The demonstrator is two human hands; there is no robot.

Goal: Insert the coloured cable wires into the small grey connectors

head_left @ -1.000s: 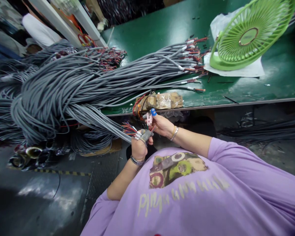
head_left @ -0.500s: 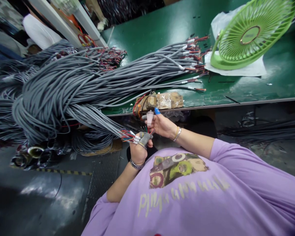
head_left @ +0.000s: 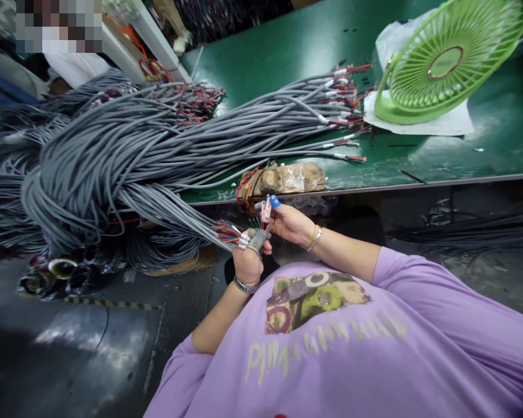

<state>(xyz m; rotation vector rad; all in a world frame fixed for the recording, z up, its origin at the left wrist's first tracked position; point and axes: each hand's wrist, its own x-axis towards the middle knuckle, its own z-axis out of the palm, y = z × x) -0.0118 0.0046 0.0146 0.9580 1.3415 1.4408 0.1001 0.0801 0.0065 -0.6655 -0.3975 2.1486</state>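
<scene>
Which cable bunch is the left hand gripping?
The lower bunch, slanting down off the table to the left hand, which grips it near the ends. The long upper bunch and the shorter one behind it end on the table.

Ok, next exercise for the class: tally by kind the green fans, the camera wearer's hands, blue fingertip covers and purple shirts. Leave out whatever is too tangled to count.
Green fan: 1
Hands: 2, left hand and right hand
Blue fingertip cover: 1
Purple shirt: 1
Total: 5, with the grey cables left out as too tangled.
</scene>
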